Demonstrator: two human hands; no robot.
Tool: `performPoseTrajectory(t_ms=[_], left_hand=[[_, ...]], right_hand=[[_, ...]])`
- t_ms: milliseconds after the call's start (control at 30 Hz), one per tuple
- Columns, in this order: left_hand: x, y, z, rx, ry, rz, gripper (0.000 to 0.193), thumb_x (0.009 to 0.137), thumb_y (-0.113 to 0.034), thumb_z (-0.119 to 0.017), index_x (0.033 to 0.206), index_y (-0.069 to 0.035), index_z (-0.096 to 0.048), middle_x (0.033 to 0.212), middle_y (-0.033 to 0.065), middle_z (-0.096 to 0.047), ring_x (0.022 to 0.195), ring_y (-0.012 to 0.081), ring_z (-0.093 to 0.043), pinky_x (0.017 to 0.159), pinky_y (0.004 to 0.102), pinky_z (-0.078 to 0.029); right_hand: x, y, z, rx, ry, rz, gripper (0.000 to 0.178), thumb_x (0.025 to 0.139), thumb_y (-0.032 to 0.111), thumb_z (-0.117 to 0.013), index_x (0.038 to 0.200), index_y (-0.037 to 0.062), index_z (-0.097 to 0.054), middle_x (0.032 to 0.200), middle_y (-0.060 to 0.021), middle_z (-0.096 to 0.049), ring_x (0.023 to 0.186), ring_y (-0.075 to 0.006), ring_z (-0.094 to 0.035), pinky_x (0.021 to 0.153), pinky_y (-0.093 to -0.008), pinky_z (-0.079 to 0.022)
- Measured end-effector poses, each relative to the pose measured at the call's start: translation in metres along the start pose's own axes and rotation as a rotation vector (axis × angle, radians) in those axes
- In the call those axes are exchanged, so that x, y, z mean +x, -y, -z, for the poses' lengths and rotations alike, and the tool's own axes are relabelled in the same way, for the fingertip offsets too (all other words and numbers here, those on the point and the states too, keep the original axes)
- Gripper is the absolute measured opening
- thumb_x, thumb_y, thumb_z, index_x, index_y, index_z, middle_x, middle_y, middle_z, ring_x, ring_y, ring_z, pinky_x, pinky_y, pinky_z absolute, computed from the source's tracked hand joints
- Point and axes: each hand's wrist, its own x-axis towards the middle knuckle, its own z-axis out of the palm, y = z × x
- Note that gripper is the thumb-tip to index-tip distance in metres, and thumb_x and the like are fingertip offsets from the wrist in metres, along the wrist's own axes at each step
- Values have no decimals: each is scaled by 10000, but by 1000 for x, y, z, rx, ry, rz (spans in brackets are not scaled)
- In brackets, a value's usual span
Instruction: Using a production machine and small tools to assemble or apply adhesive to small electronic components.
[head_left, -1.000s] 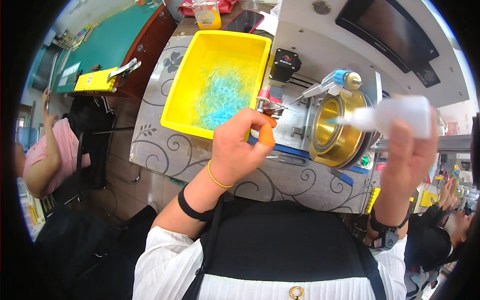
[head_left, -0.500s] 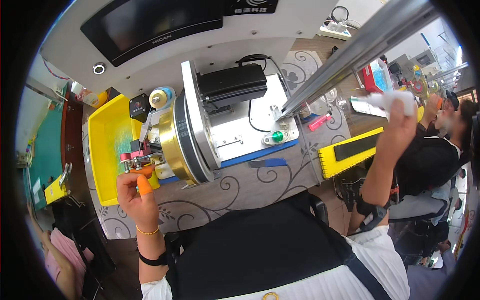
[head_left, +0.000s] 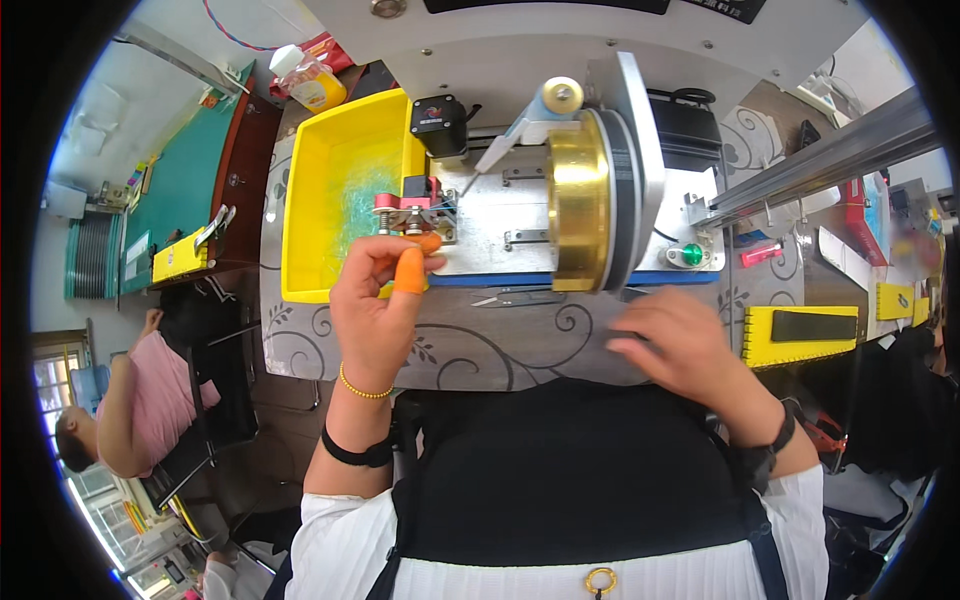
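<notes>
My left hand (head_left: 375, 310) wears orange finger covers on thumb and forefinger. These are pinched together beside a small red and metal clamp (head_left: 408, 208) on the machine's left end; anything between the fingertips is too small to make out. My right hand (head_left: 675, 345), slightly blurred, hovers over the table's front part with nothing visible in it, fingers loosely bent and thumb apart. Just beyond it stands the machine's gold wheel (head_left: 575, 210) with a black and silver rim. A pale blue pointed arm with a spool (head_left: 562, 95) slants down toward the clamp.
A yellow tray (head_left: 300, 220) with fine green strands adjoins the clamp at left. A slim metal cutting tool (head_left: 515, 298) lies before the machine's base. A metal post (head_left: 830, 150), pink object (head_left: 760, 252) and yellow board (head_left: 760, 335) are at right. A person in pink (head_left: 165, 390) sits at left.
My right hand has come from the far right to near the gold wheel, and the white bottle it held is out of it. My left hand stays pinched by the clamp. The view has turned left.
</notes>
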Motion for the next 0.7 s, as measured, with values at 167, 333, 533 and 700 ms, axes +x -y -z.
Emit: performPoseTrajectory(t_ms=[167, 333, 533, 700], left_hand=[[7, -29, 8, -89, 108, 235, 65, 920, -14, -572, 980, 3, -556, 928, 107, -682, 719, 119, -655, 662, 224, -517], [27, -49, 11, 394, 132, -217, 93, 841, -4, -631, 920, -43, -600, 857, 54, -662, 663, 119, -617, 581, 236, -480], [65, -53, 4, 681, 269, -615, 118, 848, -30, -640, 960, -29, -606, 913, 56, -652, 805, 157, -605, 661, 253, -488], [73, -42, -4, 490, 440, -469, 110, 856, -34, -636, 961, -28, -604, 923, 76, -637, 811, 189, -607, 715, 272, -508]], right_hand=[[30, 3, -65, -130, 71, 39, 231, 806, 189, -708, 992, 72, -636, 929, -49, -623, 780, -221, -604, 657, -325, -501], [45, 7, -78, -346, 171, 48, 215, 789, 149, -697, 965, 57, -613, 812, -45, -548, 763, -221, -562, 665, -338, -485], [54, 25, -54, 18, 110, -139, 117, 823, 129, -671, 856, 44, -597, 806, -58, -576, 787, -198, -596, 629, -342, -492], [57, 53, -11, 657, 258, -558, 182, 854, 147, -696, 843, 22, -565, 832, -81, -651, 749, -157, -659, 669, -299, -510]])
